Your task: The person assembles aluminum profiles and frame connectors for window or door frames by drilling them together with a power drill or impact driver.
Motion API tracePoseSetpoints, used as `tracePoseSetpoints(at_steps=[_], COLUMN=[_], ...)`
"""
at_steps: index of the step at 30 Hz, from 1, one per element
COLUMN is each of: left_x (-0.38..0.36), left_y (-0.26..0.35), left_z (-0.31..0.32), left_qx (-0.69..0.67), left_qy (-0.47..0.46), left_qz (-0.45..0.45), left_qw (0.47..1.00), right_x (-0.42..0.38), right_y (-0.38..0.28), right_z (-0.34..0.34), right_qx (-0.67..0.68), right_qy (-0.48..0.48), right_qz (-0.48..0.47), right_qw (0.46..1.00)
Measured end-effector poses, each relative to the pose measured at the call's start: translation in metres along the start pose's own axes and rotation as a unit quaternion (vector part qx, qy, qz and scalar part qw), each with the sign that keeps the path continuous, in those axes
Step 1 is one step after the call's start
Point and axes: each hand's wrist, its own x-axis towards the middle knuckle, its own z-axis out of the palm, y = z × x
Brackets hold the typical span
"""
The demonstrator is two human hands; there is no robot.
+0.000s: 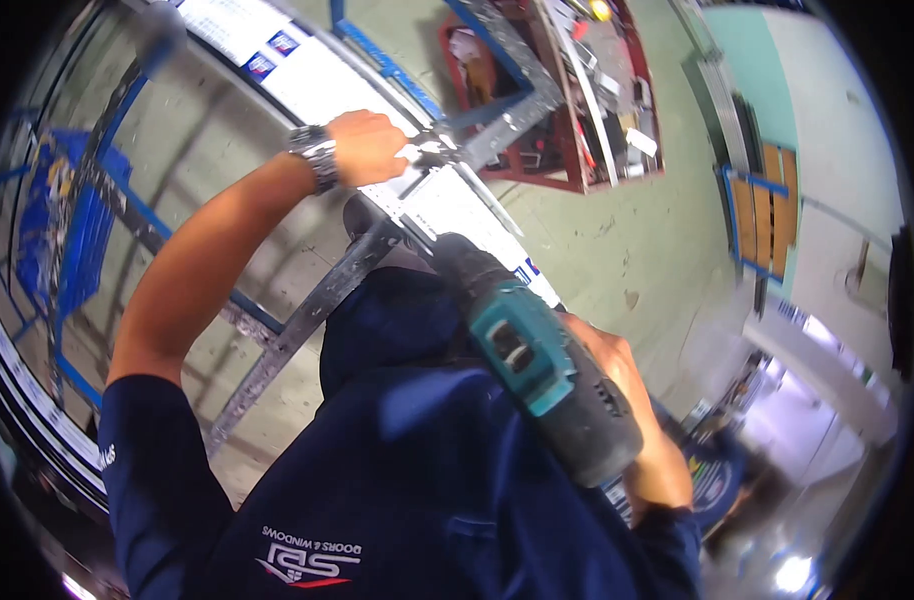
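A teal and black cordless drill [522,345] lies across the right side of my body, its dark nose end pointing up-left at a white profile [447,205]. My right hand [602,350] is wrapped around it from the far side, and the drill hides most of the fingers. My left hand [370,148], with a watch [315,158] on the wrist, is closed over the profile's edge. Its fingertips are beside a shiny metal piece [432,152]; what they pinch is not clear. The white profile has printed film and runs diagonally beneath both hands.
Paint-marked metal stand bars [297,340] support the profile, close to my legs. A red cart [577,150] with tools and scraps stands beyond. Blue sheeting [77,210] hangs at left. Another person [722,470] is at lower right. Boards [767,210] lean farther right.
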Motion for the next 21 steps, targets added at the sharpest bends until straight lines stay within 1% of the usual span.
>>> tracePoseSetpoints(at_steps=[1, 2, 4, 5, 6, 8, 11, 13, 14, 16, 18, 19, 20, 21], left_x=[0.0, -0.002, -0.003, -0.003, -0.002, -0.001, 0.0, -0.001, -0.002, -0.003, -0.004, -0.004, -0.004, -0.004], left_y=[0.001, 0.001, 0.016, 0.012, 0.013, 0.008, 0.01, 0.007, 0.006, 0.007, 0.006, 0.006, 0.005, 0.001], left_z=[0.0, -0.003, -0.026, -0.018, -0.019, -0.007, -0.006, 0.0, 0.002, -0.002, 0.001, 0.001, 0.004, 0.009], left_qx=[-0.009, -0.012, -0.001, 0.006, 0.015, 0.051, 0.063, 0.047, 0.042, 0.047, 0.046, 0.04, 0.046, 0.046], left_qy=[0.021, 0.02, -0.063, -0.03, -0.037, 0.024, 0.026, 0.043, 0.051, 0.038, 0.051, 0.034, 0.038, 0.044], left_qz=[0.009, -0.003, -0.038, -0.028, -0.032, -0.002, -0.013, -0.012, -0.007, 0.007, 0.01, -0.006, -0.009, -0.001], left_qw=[1.0, 1.0, 0.997, 0.999, 0.999, 0.998, 0.998, 0.998, 0.998, 0.998, 0.998, 0.999, 0.998, 0.998], right_x=[-0.001, -0.003, -0.008, -0.01, -0.012, -0.015, -0.017, -0.018, -0.017, -0.015, -0.016, -0.017, -0.017, -0.017], right_y=[-0.004, -0.005, 0.0, 0.003, 0.005, 0.008, 0.013, 0.016, 0.015, 0.01, 0.01, 0.009, 0.007, 0.004], right_z=[0.0, 0.0, 0.001, 0.003, 0.005, 0.007, 0.008, 0.01, 0.01, 0.008, 0.007, 0.006, 0.007, 0.011], right_qx=[0.016, 0.032, 0.042, 0.05, 0.057, 0.068, 0.069, 0.069, 0.07, 0.067, 0.024, 0.008, -0.007, 0.011], right_qy=[-0.006, -0.015, -0.018, -0.014, -0.011, 0.002, 0.009, 0.019, 0.019, 0.019, 0.006, 0.001, -0.003, 0.023], right_qz=[0.001, -0.001, -0.002, -0.003, -0.005, -0.001, -0.003, -0.011, -0.004, 0.005, 0.018, 0.02, 0.022, 0.043], right_qw=[1.0, 0.999, 0.999, 0.999, 0.998, 0.998, 0.998, 0.997, 0.997, 0.998, 1.0, 1.0, 1.0, 0.999])
